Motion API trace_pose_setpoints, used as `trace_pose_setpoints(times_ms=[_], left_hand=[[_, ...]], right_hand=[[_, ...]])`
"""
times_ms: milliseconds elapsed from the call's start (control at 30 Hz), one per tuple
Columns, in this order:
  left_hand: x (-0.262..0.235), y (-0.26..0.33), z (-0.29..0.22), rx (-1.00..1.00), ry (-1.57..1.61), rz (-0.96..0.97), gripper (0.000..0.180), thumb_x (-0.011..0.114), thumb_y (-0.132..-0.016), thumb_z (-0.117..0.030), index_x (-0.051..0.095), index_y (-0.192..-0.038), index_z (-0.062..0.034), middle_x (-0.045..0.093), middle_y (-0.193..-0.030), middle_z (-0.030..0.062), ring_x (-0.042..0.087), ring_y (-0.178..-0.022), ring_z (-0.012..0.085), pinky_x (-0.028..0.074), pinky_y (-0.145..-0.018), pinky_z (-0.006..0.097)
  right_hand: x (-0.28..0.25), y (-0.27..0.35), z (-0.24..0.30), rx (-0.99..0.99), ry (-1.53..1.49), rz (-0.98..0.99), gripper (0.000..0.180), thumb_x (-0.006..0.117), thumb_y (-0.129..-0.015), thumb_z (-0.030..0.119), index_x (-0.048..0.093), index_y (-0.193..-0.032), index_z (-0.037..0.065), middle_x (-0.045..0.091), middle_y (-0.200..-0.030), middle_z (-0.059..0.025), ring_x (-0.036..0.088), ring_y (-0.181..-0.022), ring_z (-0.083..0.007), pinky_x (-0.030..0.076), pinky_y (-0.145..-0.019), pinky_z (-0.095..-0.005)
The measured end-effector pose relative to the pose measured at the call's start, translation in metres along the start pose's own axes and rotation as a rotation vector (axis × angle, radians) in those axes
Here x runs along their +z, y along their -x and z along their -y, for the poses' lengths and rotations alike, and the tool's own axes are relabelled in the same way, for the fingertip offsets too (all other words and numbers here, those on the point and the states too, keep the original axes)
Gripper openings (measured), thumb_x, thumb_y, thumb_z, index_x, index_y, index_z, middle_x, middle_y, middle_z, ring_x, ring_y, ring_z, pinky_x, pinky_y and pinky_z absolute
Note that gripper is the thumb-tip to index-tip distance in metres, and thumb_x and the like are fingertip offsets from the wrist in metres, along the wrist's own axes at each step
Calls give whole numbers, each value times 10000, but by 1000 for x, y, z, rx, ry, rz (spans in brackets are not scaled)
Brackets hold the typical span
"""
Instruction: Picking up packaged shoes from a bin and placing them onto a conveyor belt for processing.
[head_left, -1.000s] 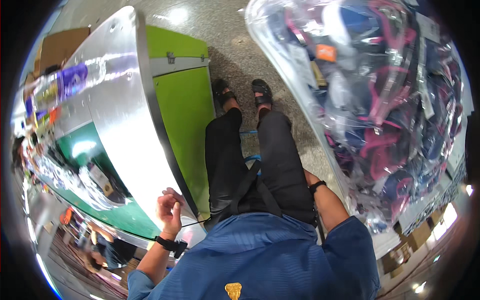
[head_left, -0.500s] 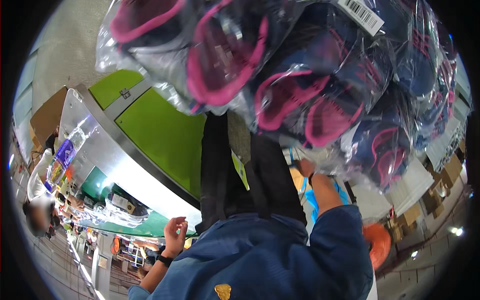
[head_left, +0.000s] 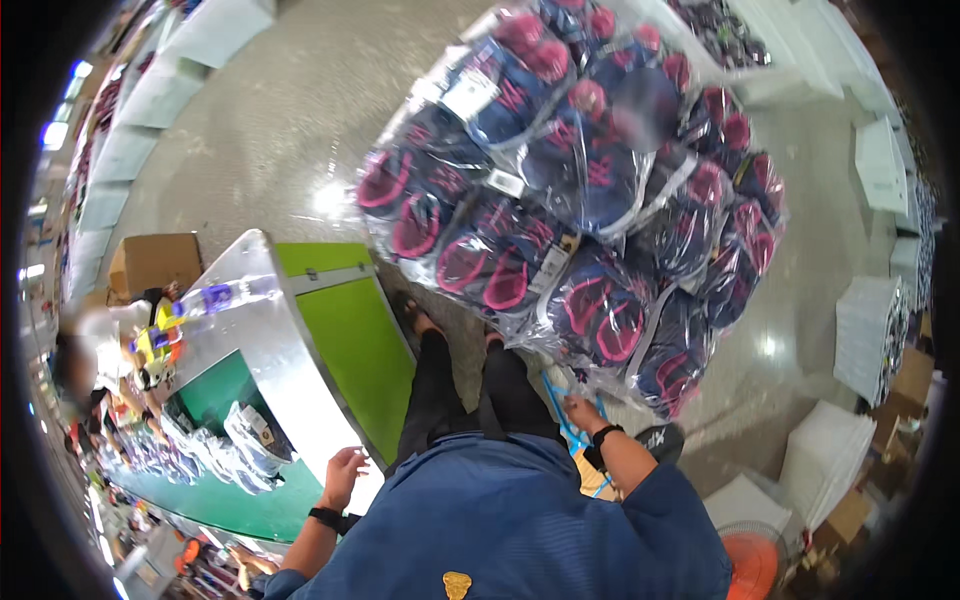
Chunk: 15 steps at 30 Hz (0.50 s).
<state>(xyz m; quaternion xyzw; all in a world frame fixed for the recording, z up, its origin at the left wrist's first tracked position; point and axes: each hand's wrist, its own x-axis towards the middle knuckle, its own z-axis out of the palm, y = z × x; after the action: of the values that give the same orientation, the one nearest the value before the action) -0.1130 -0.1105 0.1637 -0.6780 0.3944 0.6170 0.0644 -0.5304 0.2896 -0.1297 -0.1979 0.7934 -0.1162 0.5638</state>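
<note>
— While a blue-shirted person [head_left: 520,510] stands at the right edge of a metal counter [head_left: 225,325], a heap of bagged shoes [head_left: 590,185], navy and pink, looms at center frame. Where does it sit?

— Off the counter, beyond its right edge and in front of the person. Clear plastic covers the shoes, and the heap's lowest corner hangs close above the right hand.

— What are the hands doing?

— The left hand [head_left: 345,472] is just beside the near end of the counter's right edge, its fingers loosely bent and parted, with nothing seen in them. Whether it touches the metal, I cannot tell. The right hand [head_left: 582,412] is low by some blue bars [head_left: 557,406]. Its fingers look curled, but I cannot tell whether they grip the bars, the plastic or nothing.

— And on the counter?

— Clear-wrapped goods [head_left: 258,440] lie on its green surface [head_left: 290,495], while a purple-marked pack [head_left: 215,297] rests toward the far edge. A cardboard box [head_left: 155,262] stands beyond the far corner, and light-green doors [head_left: 355,350] front the right side.

— Lower right?

— An orange fan [head_left: 750,565], behind the person's right arm.
</note>
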Motion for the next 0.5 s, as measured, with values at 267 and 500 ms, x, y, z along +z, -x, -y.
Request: trace_pose_setpoints(times_ms=[267,500], left_hand=[[-27,0,16,192,255,-343,392,679,-975,-275,644,-1247,5,686,-1048,71,657,-973,166,558,-803,334],[-75,-69,59,201,490,-325,424,751,-898,-348,695,-1173,-30,710,-982,83,684,-890,194,563,-756,344]], right_hand=[[-72,9,101,94,-506,171,291,592,-1021,299,653,-1234,110,693,-935,-71,650,-807,-181,494,-637,-324],[-119,16,227,-312,125,217,349,575,-1037,270,645,-1269,18,707,-1072,-98,672,-975,-190,532,-834,-332]])
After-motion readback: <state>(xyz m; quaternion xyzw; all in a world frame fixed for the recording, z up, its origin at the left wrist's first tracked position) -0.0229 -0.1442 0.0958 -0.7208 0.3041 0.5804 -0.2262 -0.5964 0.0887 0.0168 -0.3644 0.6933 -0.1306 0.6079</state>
